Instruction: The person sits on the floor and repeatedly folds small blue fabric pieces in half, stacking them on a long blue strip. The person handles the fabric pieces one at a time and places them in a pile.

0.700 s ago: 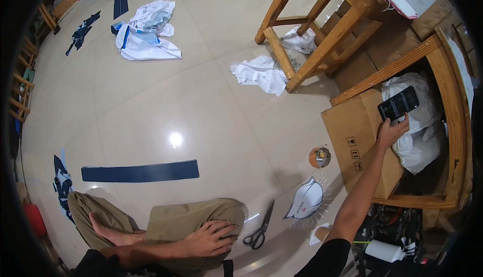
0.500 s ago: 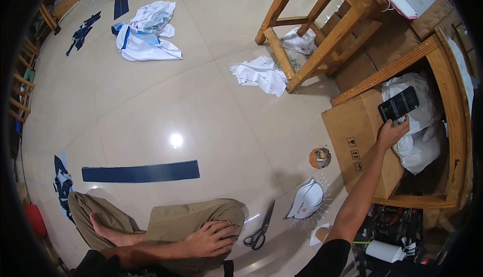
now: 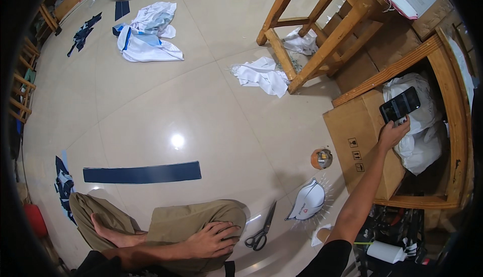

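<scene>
My right hand (image 3: pixel 394 134) reaches out to the right and grips a black smartphone (image 3: pixel 400 105), its screen lit dark. The phone is over white plastic bags (image 3: pixel 418 149) beside a cardboard box (image 3: pixel 359 144). Palm down, my left hand (image 3: pixel 214 239) rests on the knee of my khaki trousers (image 3: pixel 186 216), fingers apart and holding nothing. Just right of that knee, a pair of black-handled scissors (image 3: pixel 259 237) lies on the floor. Farther forward and left is a long dark navy strip of cloth (image 3: pixel 142 172), laid flat.
A white, dark-edged curved piece (image 3: pixel 307 201) and an orange container (image 3: pixel 321 159) sit right of the scissors. White cloths (image 3: pixel 261 76) lie by a wooden stool (image 3: pixel 297 30). White-and-blue cloth (image 3: pixel 148 45) and navy scraps (image 3: pixel 83 34) lie farther off. A blurred person shows at the top.
</scene>
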The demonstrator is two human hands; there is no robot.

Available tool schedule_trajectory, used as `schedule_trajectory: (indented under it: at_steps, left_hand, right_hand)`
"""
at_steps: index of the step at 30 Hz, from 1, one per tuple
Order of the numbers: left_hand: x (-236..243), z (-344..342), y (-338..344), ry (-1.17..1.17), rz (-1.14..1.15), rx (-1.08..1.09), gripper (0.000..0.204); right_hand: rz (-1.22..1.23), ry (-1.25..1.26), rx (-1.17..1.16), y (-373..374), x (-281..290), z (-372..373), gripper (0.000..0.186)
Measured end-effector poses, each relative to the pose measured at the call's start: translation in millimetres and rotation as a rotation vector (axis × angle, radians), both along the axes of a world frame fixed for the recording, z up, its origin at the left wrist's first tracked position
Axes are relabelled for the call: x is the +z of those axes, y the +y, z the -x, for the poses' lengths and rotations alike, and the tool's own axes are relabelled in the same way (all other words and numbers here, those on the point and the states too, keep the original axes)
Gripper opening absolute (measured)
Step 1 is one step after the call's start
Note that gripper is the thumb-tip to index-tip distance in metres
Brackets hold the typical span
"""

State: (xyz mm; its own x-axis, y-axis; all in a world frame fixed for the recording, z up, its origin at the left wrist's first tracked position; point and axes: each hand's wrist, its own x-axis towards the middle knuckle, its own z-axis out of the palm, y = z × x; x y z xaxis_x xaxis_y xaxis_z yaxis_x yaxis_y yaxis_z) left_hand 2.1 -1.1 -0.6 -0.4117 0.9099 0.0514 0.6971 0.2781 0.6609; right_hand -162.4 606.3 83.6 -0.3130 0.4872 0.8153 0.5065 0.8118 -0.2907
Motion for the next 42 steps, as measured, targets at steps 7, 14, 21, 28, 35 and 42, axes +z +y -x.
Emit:
schedule_trajectory:
  at_steps: [7,14,21,28,35,42]
  left_hand:
    - [1.2,1.0,0.4,-0.009,-0.004,0.005,0.029]
    - [2.5,2.6,1.0,-0.004,-0.002,0.004,0.030]
    - [-1.0,0.8,0.3,-0.010,-0.008,0.007,0.030]
    - [0.3,2.0,-0.5,-0.010,0.002,-0.002,0.029]
    - [-1.1,1.2,0.1,-0.024,-0.001,0.001,0.029]
    - [-1.1,1.4,-0.1,-0.024,-0.018,0.006,0.028]
  right_hand:
    - [0.006,-0.003,0.010,-1.6,0.2,0.4,0.060]
    - [0.028,-0.010,0.001,2.1,-0.9,1.0,0.059]
    - [0.054,-0.003,0.012,-1.3,-0.2,2.5,0.060]
    - [0.049,-0.003,0.008,0.1,-0.9,2.4,0.059]
    - [0.051,0.010,0.008,-0.5,-0.3,2.3,0.058]
    - [0.122,0.004,-0.003,1.5,-1.8,2.4,0.059]
